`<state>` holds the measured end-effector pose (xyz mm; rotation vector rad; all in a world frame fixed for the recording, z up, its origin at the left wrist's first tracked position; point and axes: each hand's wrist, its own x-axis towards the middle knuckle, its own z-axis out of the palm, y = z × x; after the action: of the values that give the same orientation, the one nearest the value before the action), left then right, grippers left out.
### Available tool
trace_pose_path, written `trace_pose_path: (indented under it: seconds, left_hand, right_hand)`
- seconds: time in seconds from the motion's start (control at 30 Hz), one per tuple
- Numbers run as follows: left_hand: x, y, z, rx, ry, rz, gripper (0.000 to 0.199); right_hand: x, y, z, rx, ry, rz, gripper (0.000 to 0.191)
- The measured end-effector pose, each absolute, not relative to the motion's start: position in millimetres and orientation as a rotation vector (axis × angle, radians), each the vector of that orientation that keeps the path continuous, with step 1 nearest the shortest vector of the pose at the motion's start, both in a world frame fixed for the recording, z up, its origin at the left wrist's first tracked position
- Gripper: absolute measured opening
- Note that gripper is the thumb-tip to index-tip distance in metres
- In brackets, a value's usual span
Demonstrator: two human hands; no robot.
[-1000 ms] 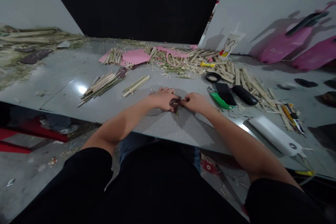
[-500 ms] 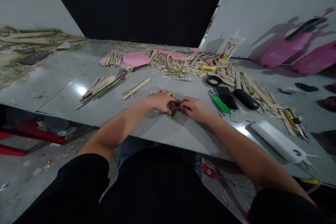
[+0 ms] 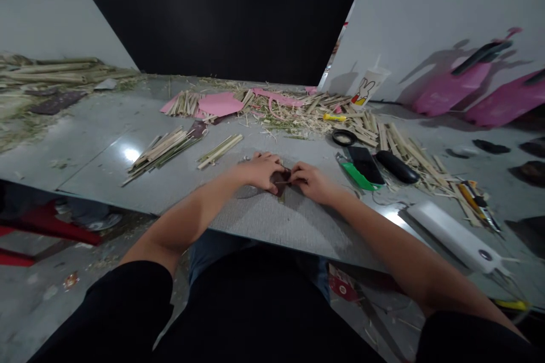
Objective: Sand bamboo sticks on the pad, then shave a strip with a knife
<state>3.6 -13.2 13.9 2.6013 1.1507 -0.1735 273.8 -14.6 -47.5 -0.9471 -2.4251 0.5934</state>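
My left hand [image 3: 261,172] is curled over a dark brown piece [image 3: 279,176] and presses it on the grey table [image 3: 272,221]. What kind of thing the piece is, I cannot make out. Right beside it, my right hand [image 3: 312,182] pinches one end of a thin strip [image 3: 283,182], which lies across the brown piece. The fingertips of both hands nearly meet there. Beyond my left hand lie a few pale split bamboo sticks [image 3: 219,151], and a larger bundle of bamboo sticks [image 3: 162,150] is farther left.
Bamboo offcuts and pink paper [image 3: 221,104] cover the back. To the right are a black phone [image 3: 365,164], a green box [image 3: 360,177], a black case [image 3: 397,167], a utility knife [image 3: 479,204] and a white power strip [image 3: 453,236]. A paper cup [image 3: 369,88] stands by the wall.
The view has shifted slightly, so the table sits a little lower in the picture. Both hands keep their places at the brown piece, with only slight finger movement.
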Motion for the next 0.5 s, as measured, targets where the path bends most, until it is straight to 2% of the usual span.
trace_pose_path:
  seconds: [0.3, 0.5]
  left_hand:
    - [5.9, -16.9, 17.0, 2.607, 1.171, -0.190, 0.075]
    - [5.6, -18.0, 16.8, 2.598, 1.143, -0.158, 0.081]
  right_hand:
    - [271.2, -12.6, -47.4, -0.914, -2.421, 0.612, 0.030]
    - [272.2, -7.2, -51.9, -0.958, -2.359, 0.569, 0.029]
